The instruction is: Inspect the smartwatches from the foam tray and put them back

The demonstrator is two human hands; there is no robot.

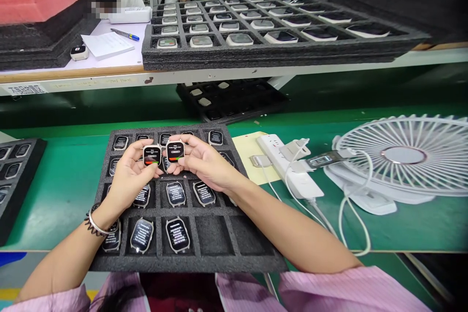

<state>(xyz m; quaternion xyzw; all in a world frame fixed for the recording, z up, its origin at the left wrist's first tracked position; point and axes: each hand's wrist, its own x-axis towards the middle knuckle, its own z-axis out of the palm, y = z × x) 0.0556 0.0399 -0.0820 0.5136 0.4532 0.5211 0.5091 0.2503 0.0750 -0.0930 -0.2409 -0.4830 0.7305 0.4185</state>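
Over a black foam tray (234, 209), both of my hands are raised side by side. My left hand (132, 168) grips a smartwatch case (151, 155) without a strap, its thumb on the lower part of the screen. A second smartwatch case (175, 151) sits in my right hand (201, 161), thumb at its lower edge. Each screen is lit with white text and a red and green strip. Below them, several smartwatch cases (176, 194) with text on their screens lie in the tray's compartments. My hands hide part of the upper rows.
A white power strip (288, 165) with plugs and cables lies right of the tray, beside a white fan (404, 155). Another foam tray (27, 175) stands at left. The shelf ahead holds a large tray of watch cases (239, 39), papers (107, 45) and a pen (125, 34). People sit beyond.
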